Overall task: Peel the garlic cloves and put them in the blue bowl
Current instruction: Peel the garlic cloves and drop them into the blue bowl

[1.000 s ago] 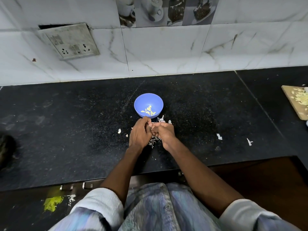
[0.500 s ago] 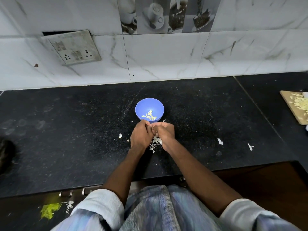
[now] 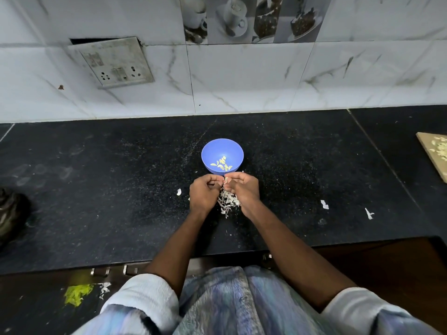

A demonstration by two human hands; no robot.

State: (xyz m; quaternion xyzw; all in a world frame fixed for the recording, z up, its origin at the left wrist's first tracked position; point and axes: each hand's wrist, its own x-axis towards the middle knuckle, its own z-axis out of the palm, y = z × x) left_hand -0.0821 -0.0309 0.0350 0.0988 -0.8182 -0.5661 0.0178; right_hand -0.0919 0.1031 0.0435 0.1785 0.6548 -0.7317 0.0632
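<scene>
The blue bowl stands on the black counter with several peeled garlic cloves lying in its bottom. Just in front of the bowl, my left hand and my right hand meet fingertip to fingertip. Both have curled fingers pinching one small pale garlic clove, which is mostly hidden between them. A heap of white garlic skins lies on the counter under and between the hands.
Loose skin scraps lie to the right and one at the left. A wooden board with chopped bits sits at the right edge. A dark object is at the far left. The counter's front edge runs close to my body.
Both hands stay together at the clove, working it with small finger movements. The view has tilted, so bowl and hands sit lower in the frame.
</scene>
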